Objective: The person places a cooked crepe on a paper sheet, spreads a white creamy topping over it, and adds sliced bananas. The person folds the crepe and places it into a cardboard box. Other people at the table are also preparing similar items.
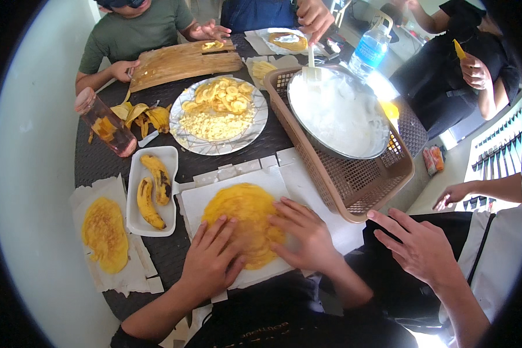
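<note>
A round yellow crepe (243,203) lies on white paper (278,180) in front of me, on the table's near side. My left hand (211,255) rests at the crepe's near left edge, its fingers stretched out. On the right edge is my right hand (304,235), fingers spread and slightly smeared by motion. A small raised bit of the crepe shows beside its fingertips. To the left, a white tray (132,214) holds two spotted bananas (147,203). Another browned crepe (104,235) lies on paper at the far left.
Beyond sits a plate (200,148) of sliced and chopped banana. A brown basket (336,200) holds a bowl of white cream (342,110). A jar (105,124), banana peels (145,118), a wooden board (180,66) and a water jug (371,49) stand around. Another person's hand (417,249) reaches in from the right.
</note>
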`<action>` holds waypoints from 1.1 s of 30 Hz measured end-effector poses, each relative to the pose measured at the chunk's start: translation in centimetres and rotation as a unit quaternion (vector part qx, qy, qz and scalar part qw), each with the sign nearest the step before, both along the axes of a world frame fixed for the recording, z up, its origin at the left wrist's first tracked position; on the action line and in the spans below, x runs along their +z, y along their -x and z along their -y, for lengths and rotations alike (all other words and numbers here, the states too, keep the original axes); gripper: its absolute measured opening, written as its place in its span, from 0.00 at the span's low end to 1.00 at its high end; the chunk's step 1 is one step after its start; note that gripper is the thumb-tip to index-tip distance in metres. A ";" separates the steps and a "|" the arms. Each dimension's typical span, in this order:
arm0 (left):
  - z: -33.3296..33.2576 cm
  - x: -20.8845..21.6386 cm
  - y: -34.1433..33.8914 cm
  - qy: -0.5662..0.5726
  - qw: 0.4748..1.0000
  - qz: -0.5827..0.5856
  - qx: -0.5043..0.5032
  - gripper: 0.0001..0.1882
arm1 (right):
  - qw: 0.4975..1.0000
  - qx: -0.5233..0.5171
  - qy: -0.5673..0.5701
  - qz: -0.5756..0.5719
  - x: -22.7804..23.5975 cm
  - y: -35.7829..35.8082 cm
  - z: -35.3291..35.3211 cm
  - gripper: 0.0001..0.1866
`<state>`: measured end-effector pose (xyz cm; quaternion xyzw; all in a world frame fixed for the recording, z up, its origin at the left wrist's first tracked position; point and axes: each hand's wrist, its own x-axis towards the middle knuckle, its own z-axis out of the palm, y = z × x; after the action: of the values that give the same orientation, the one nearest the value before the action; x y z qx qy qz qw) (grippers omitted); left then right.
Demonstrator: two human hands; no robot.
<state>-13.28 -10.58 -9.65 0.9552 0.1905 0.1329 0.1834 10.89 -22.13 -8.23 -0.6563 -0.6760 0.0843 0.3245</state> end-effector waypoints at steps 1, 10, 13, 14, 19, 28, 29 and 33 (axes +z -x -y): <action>0.0 0.1 0.0 0.002 1.000 0.000 0.000 0.26 | 1.000 -0.003 0.003 0.001 0.0 0.1 -0.1 0.24; -0.2 0.5 0.0 -0.001 1.000 0.007 0.000 0.24 | 1.000 0.009 0.013 0.010 -0.6 0.0 0.2 0.26; -0.3 0.7 -0.1 -0.017 1.000 0.025 0.007 0.24 | 1.000 0.012 0.014 0.011 -1.2 0.0 0.0 0.26; -0.1 0.9 -0.4 0.003 1.000 0.021 0.007 0.25 | 1.000 0.002 0.021 0.013 -1.2 -0.1 0.0 0.27; 1.2 4.0 -0.6 -0.104 0.991 0.066 0.049 0.28 | 0.999 -0.011 0.024 0.048 -0.3 -1.1 0.4 0.29; 2.5 9.0 6.7 -0.015 0.837 -0.065 0.543 0.38 | 0.999 -0.022 0.039 0.026 0.2 -1.5 0.9 0.29; 2.5 8.8 7.2 -0.032 0.841 -0.060 0.537 0.38 | 0.999 -0.021 0.035 0.028 0.2 -1.4 0.9 0.30; 2.3 8.3 7.5 -0.034 0.837 -0.088 0.539 0.36 | 1.000 -0.025 0.006 0.013 0.4 -1.3 1.0 0.28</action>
<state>-20.82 -12.89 -1.40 0.7144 0.6863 0.1325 0.0326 12.16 -23.11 -7.80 -0.6756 -0.6633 0.0715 0.3137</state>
